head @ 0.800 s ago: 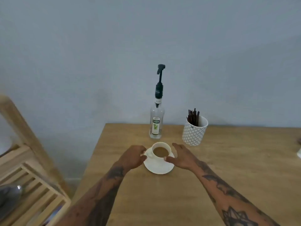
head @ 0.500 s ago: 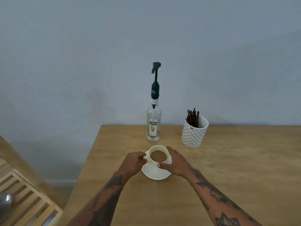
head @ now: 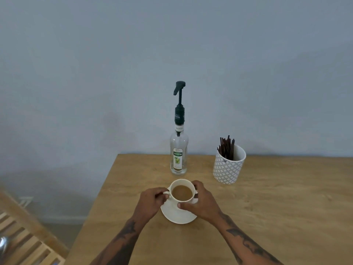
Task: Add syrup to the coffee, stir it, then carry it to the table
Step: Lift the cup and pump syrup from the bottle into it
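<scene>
A white cup of milky coffee (head: 181,192) stands on a white saucer (head: 175,216) near the wooden table's (head: 267,217) left end. My left hand (head: 151,201) pinches the cup's handle on its left side. My right hand (head: 200,201) wraps around the cup's right wall, thumb at the front. Just behind the cup stands a clear syrup bottle (head: 179,155) with a dark pump head, its spout turned left. A patterned white pot holding several dark stir sticks (head: 228,163) sits to the bottle's right.
A grey wall rises directly behind the table. The table's left edge runs diagonally close to my left arm. A slatted wooden rack (head: 24,243) stands lower left, with a shiny metal object at the frame's edge.
Both hands have closed in from the saucer's sides onto the cup: the left took the handle, the right came around the wall. The view has shifted right and closer.
</scene>
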